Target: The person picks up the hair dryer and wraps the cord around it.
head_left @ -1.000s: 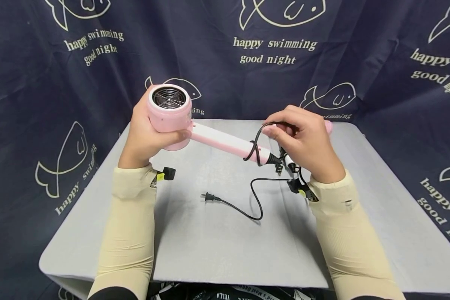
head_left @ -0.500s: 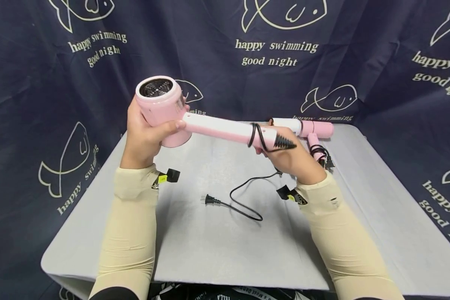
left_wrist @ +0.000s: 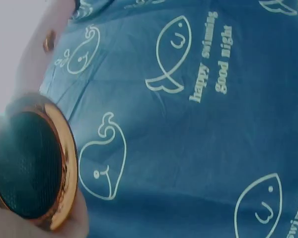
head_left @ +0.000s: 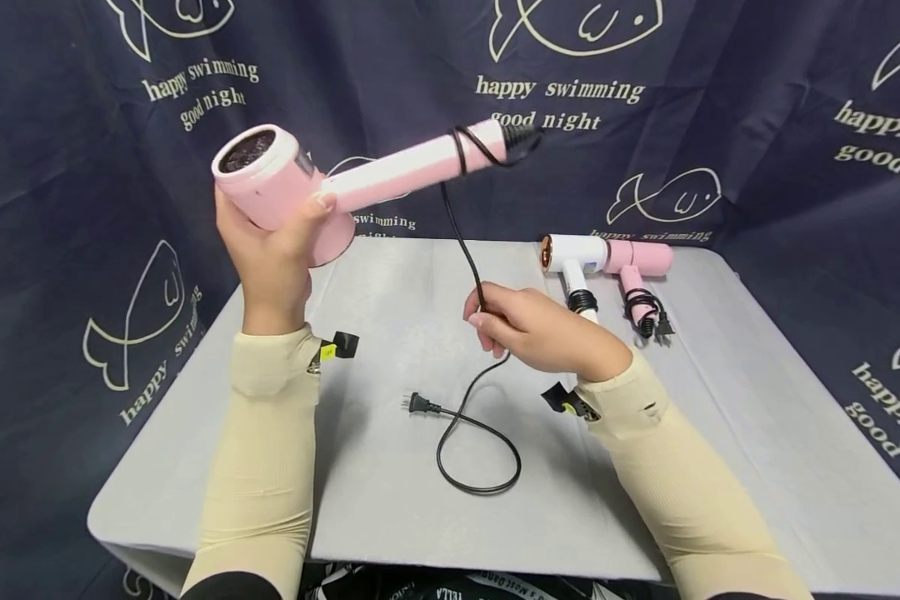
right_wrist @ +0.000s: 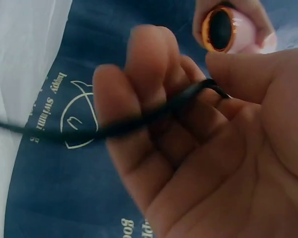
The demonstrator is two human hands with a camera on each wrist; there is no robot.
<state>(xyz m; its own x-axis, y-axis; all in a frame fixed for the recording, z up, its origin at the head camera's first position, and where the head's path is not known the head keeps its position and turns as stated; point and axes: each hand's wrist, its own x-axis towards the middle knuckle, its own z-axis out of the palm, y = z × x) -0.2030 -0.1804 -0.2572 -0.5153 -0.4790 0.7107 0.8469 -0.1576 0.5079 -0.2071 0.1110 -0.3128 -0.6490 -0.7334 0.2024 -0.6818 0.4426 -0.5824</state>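
My left hand [head_left: 266, 262] grips a pink hair dryer [head_left: 405, 171] by its barrel, raised above the table, its handle slanting up to the right. Black power cord [head_left: 459, 233] loops round the handle's end, then hangs down to my right hand [head_left: 543, 332]. The right fingers are curled, with the cord running between them and the thumb; the right wrist view shows the cord [right_wrist: 134, 124] crossing the fingers. Below, the cord lies in a loop on the table, ending in a two-pin plug [head_left: 422, 403]. A copper-coloured ring [left_wrist: 67, 163] rims the dryer's mouth in the left wrist view.
At the back right of the grey-white table [head_left: 390, 525] lie a white hair dryer [head_left: 588, 250] and another pink hair dryer [head_left: 651, 259], each with its cord wound round the handle. A dark blue printed curtain [head_left: 420, 50] hangs behind.
The left hand has lifted the dryer up and left, tilting its handle upward. The right hand has moved from the handle's end down along the cord, and one wrapped turn looks unwound.
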